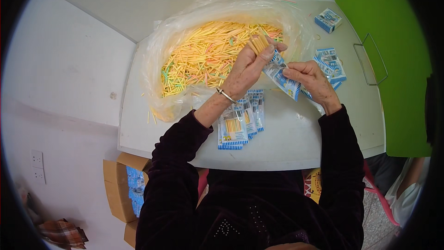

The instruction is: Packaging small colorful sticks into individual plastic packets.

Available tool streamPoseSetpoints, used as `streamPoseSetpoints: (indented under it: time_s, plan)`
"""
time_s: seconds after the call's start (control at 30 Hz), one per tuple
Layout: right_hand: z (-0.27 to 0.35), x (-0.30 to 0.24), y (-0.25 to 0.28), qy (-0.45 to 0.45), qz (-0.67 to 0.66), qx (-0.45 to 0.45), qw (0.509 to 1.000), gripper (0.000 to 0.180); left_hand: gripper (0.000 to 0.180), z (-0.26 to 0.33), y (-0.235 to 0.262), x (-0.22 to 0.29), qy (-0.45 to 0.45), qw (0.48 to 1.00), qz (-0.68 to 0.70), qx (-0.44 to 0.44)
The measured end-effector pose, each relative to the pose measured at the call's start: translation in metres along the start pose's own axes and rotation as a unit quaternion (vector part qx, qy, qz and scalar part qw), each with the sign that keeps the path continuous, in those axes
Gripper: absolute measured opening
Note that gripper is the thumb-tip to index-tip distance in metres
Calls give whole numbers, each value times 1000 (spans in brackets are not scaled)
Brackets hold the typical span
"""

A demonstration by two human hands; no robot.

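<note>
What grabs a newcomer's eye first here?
The big clear plastic bag heaped with yellow sticks at the table's far left. In front of it, the left hand pinches a small bundle of sticks at the mouth of a blue-and-white packet held by the right hand. Filled packets lie fanned below.

on my white table (286, 150) a stack of filled blue-and-white packets (240, 120) lies fanned out in front of me, near the edge. a small blue-striped box (328, 20) sits alone at the far right corner, beside the green wall (384, 28). a wire handle (370, 60) rests at the right side of the tabletop. down on the floor to my left stands an open cardboard box (121, 190) with blue packaging inside, and a wall socket (37, 165) shows lower left
</note>
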State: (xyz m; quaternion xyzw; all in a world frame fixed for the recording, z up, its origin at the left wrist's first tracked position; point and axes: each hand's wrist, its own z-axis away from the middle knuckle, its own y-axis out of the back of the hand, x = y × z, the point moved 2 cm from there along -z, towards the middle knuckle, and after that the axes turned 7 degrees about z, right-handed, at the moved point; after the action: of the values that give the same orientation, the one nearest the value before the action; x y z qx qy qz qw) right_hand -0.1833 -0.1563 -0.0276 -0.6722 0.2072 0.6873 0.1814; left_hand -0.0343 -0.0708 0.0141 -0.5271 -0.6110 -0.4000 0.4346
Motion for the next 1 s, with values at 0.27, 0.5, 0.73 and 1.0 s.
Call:
streamPoseSetpoints:
  time_s: [0.27,0.5,0.73,1.0]
  plan:
    - [-2,5,0,14,-22,32,999,25,39,-3,8,7,-18,999,-38,2]
    - [-4,6,-7,22,-101,25,994,29,55,5,15,16,-29,918,-386,-90]
    - [-5,1,-16,58,-54,-3,997,27,47,4,19,15,28,963,-251,-90]
    - [3,1,-17,7,-52,-41,998,28,38,4,13,18,133,990,-26,-44]
